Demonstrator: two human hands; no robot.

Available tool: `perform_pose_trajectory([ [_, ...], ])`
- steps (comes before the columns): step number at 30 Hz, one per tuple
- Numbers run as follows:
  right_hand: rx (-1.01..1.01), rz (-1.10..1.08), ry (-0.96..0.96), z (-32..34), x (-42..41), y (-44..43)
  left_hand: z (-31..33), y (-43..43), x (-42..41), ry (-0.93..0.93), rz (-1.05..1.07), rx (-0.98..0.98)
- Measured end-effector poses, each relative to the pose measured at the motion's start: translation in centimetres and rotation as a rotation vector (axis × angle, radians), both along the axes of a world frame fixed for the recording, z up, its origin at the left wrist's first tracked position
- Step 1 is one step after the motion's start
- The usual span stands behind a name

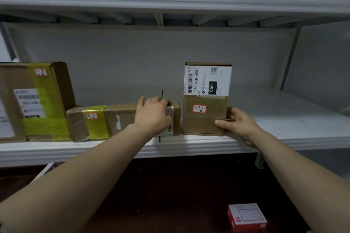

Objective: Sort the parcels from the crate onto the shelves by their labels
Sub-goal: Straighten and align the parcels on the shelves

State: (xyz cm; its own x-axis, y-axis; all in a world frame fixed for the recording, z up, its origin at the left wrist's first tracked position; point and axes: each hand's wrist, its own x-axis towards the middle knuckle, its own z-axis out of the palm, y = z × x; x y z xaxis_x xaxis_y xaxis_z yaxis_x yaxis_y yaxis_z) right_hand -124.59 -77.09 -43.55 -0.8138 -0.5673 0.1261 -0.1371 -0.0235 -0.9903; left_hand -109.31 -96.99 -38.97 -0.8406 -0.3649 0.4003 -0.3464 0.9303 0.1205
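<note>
Placement step. The upright parcel (206,100), marked 3-3-6, stands at the shelf (284,138) front edge. The right hand (238,125) grips its lower right corner, and the left hand (153,115) curls over the neighbouring low parcel (121,117). Likely next: square it up, then release.

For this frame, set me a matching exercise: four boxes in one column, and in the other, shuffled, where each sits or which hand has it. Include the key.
Things
1. upright parcel marked 3-3-6
2. low parcel with one yellow tape band
3. large parcel with yellow-green tape
4. red-and-white box

Places
A. below the shelf, lower right of view
B. far left on the shelf
C. right end held by the left hand
D. lower right corner held by the right hand

Pairs: 1-D, 2-C, 3-B, 4-A
</note>
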Motion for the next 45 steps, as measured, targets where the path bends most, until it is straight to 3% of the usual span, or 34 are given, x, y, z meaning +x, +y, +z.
perform_pose_trajectory([
  [12, 0.061, 0.011, 0.06, -0.3, 0.6, -0.4, -0.3, -0.4, 0.2, 0.054, -0.046, 0.031],
  [21, 0.049, -0.132, 0.039, -1.5, 1.6, -0.7, -0.2, -0.4, 1.3, 0.065, -0.087, 0.014],
  [23, 0.032, -0.278, 0.075, -1.7, 2.3, -0.8, -0.3, -0.4, 1.5, 0.084, -0.109, -0.024],
  [27, -0.191, -0.745, 0.219, -3.2, 4.7, -1.2, -1.1, 0.3, 2.5, 0.252, -0.256, -0.204],
  [31, -0.212, -1.027, 0.108, -4.3, 6.1, -2.4, -2.4, 0.9, 3.9, 0.219, -0.41, -0.355],
  [35, -0.088, -1.079, 0.337, -4.5, 7.6, -4.3, -3.4, -0.2, 5.1, 0.136, -0.386, -0.38],
  [39, -0.109, -1.129, 0.311, -2.8, 8.0, -5.9, -2.7, -2.1, 6.2, 0.18, -0.265, -0.32],
  [45, -0.06, -1.018, 0.651, -3.0, 11.5, -9.6, -1.9, -4.0, 8.2, 0.184, -0.176, -0.261],
])
